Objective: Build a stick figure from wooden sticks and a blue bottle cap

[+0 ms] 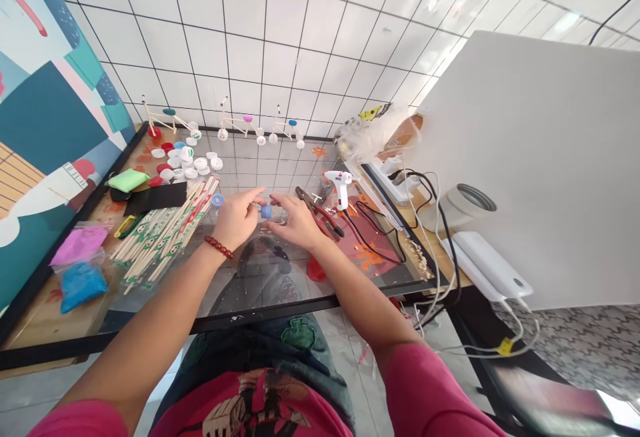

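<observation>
One long glass-topped workbench [215, 321] carries bundled wooden chopsticks [165, 233], red-handled pliers [320, 211] and a white glue gun [340, 187]. Above them, the half-open left hand [237, 218] and right hand [296, 222] bring their fingertips from either side to a small blue plastic bottle cap [266, 211]; any grip cannot be told. Opposed fingertips suit so small a piece.

Smooth plastic is being shown by the blue bottle cap [266, 211] at centre, and a glossy sheen is being thrown back by the glass sheet [270, 283] beneath it. Matt, fine-grained wood is being seen in the chopsticks [165, 233] left of centre, dull metal in the pliers [313, 207] right of centre, with glossy red grips [330, 223], and smooth white plastic in the glue gun [340, 187] above them.
</observation>
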Demonstrator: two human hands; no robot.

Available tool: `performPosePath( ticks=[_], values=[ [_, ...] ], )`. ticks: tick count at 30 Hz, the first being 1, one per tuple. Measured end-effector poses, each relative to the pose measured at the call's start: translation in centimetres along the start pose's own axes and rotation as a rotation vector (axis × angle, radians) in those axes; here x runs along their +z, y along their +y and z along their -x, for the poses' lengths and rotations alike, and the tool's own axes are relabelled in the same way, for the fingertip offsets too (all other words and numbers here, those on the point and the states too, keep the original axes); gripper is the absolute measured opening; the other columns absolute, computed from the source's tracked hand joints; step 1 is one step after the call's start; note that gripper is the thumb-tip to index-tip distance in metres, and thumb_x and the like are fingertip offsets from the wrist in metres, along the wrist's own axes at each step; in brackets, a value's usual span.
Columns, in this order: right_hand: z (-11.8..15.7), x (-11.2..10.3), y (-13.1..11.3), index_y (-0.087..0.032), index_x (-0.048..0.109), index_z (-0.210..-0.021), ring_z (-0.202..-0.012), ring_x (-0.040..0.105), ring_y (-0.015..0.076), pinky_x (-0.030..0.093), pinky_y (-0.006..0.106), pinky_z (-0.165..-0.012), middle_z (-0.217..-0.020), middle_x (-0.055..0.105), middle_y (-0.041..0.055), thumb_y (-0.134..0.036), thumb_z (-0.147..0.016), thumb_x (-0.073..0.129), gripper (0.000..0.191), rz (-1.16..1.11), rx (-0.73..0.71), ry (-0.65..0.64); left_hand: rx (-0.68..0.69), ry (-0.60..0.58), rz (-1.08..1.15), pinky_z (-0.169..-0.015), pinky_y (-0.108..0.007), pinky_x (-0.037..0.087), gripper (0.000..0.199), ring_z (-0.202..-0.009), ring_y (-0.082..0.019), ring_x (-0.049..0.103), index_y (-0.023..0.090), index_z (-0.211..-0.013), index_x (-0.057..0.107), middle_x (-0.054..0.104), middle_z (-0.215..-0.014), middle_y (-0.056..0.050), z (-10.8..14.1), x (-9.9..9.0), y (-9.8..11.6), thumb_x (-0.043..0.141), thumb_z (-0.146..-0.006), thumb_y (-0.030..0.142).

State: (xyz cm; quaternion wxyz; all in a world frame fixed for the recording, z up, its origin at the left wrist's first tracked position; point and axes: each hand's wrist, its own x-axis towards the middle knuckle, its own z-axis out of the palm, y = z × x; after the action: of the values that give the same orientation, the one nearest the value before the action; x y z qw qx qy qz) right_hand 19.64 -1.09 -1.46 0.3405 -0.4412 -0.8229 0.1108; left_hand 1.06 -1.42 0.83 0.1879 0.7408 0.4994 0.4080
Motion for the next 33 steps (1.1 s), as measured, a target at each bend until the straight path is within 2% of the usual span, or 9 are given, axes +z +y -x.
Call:
performPosePath(
  ticks=[3, 5, 9, 11, 15, 18, 22, 27, 33],
  values=[
    [0.1, 0.0, 0.1, -0.021, 0.067, -0.118, -0.101, 0.069, 0.0212, 0.048, 0.034, -0.093, -0.108, 0.075, 0.0060, -0.034, -0.084, 0.070, 0.036, -0.033, 0.031, -0.012, 0.040, -0.030, -0.007, -0.107, -0.042, 0.046, 0.053, -0.106, -0.024, 0.068, 0.021, -0.123, 0.068, 0.079, -0.101, -0.004, 0.2, 0.2, 0.5, 0.046, -0.078, 0.006],
    [0.1, -0.2, 0.3, -0.022, 0.070, -0.109, -0.097, 0.070, 0.0196, 0.049, 0.032, -0.090, -0.102, 0.076, 0.0039, -0.033, -0.085, 0.069, 0.026, -0.037, 0.050, -0.011, 0.036, -0.004, -0.009, -0.109, -0.043, 0.045, 0.054, -0.109, -0.025, 0.067, 0.021, -0.123, 0.068, 0.078, -0.104, -0.004, 0.2, 0.1, 0.4, 0.046, -0.076, 0.004],
    [0.0, -0.2, 0.6, -0.021, 0.070, -0.108, -0.100, 0.070, 0.0204, 0.048, 0.033, -0.091, -0.102, 0.076, 0.0044, -0.031, -0.083, 0.072, 0.027, 0.003, 0.085, 0.024, -0.012, 0.139, 0.068, -0.108, -0.040, 0.046, 0.052, -0.113, -0.023, 0.065, 0.020, -0.121, 0.068, 0.073, -0.117, -0.007, -0.1, 0.1, -0.1, 0.050, -0.075, 0.005],
    [-0.3, 0.2, 0.9, -0.021, 0.069, -0.110, -0.101, 0.070, 0.0212, 0.047, 0.034, -0.092, -0.105, 0.077, 0.0058, -0.032, -0.085, 0.072, 0.028, 0.036, 0.123, 0.026, -0.063, 0.177, 0.213, -0.105, -0.039, 0.048, 0.048, -0.109, -0.022, 0.066, 0.019, -0.121, 0.067, 0.071, -0.119, -0.009, -0.4, 0.3, -0.3, 0.057, -0.075, 0.009],
    [-0.9, 0.9, 1.3, -0.022, 0.070, -0.112, -0.105, 0.069, 0.0251, 0.045, 0.039, -0.094, -0.109, 0.077, 0.0078, -0.035, -0.086, 0.072, 0.030, 0.132, 0.186, -0.037, -0.243, 0.143, 0.672, -0.098, -0.040, 0.052, 0.049, -0.100, -0.021, 0.068, 0.017, -0.117, 0.066, 0.072, -0.108, -0.009, -0.7, 0.8, -0.3, 0.070, -0.068, 0.016],
    [-0.8, 0.9, 1.3, -0.020, 0.066, -0.122, -0.110, 0.067, 0.0286, 0.043, 0.043, -0.096, -0.111, 0.076, 0.0095, -0.038, -0.085, 0.073, 0.041, 0.175, 0.186, -0.075, -0.315, 0.151, 0.838, -0.097, -0.040, 0.052, 0.051, -0.096, -0.019, 0.068, 0.016, -0.111, 0.066, 0.072, -0.099, -0.007, -0.9, 0.8, -0.1, 0.076, -0.061, 0.016],
    [-0.3, 0.3, 1.3, -0.018, 0.058, -0.134, -0.110, 0.067, 0.0290, 0.040, 0.044, -0.098, -0.113, 0.075, 0.0109, -0.044, -0.085, 0.073, 0.058, 0.164, 0.151, -0.040, -0.317, 0.181, 0.849, -0.088, -0.036, 0.053, 0.055, -0.087, -0.017, 0.065, 0.017, -0.108, 0.067, 0.067, -0.085, -0.001, -1.0, 0.6, 0.1, 0.084, -0.055, 0.019],
    [0.1, -0.1, 1.4, -0.019, 0.056, -0.136, -0.110, 0.064, 0.0277, 0.039, 0.043, -0.096, -0.118, 0.072, 0.0114, -0.054, -0.089, 0.066, 0.059, 0.177, 0.087, 0.080, -0.287, 0.201, 0.826, -0.079, -0.031, 0.055, 0.055, -0.077, -0.013, 0.063, 0.017, -0.107, 0.069, 0.064, -0.078, 0.002, -1.1, 0.7, 0.1, 0.086, -0.055, 0.020],
    [0.3, -0.2, 1.3, -0.020, 0.059, -0.133, -0.114, 0.061, 0.0282, 0.037, 0.044, -0.097, -0.126, 0.068, 0.0126, -0.059, -0.091, 0.060, 0.057, 0.215, -0.025, 0.165, -0.325, 0.240, 0.814, -0.078, -0.034, 0.057, 0.046, -0.072, -0.015, 0.066, 0.015, -0.100, 0.074, 0.069, -0.072, 0.000, -1.0, 1.0, -0.6, 0.086, -0.056, 0.024]
  ],
)
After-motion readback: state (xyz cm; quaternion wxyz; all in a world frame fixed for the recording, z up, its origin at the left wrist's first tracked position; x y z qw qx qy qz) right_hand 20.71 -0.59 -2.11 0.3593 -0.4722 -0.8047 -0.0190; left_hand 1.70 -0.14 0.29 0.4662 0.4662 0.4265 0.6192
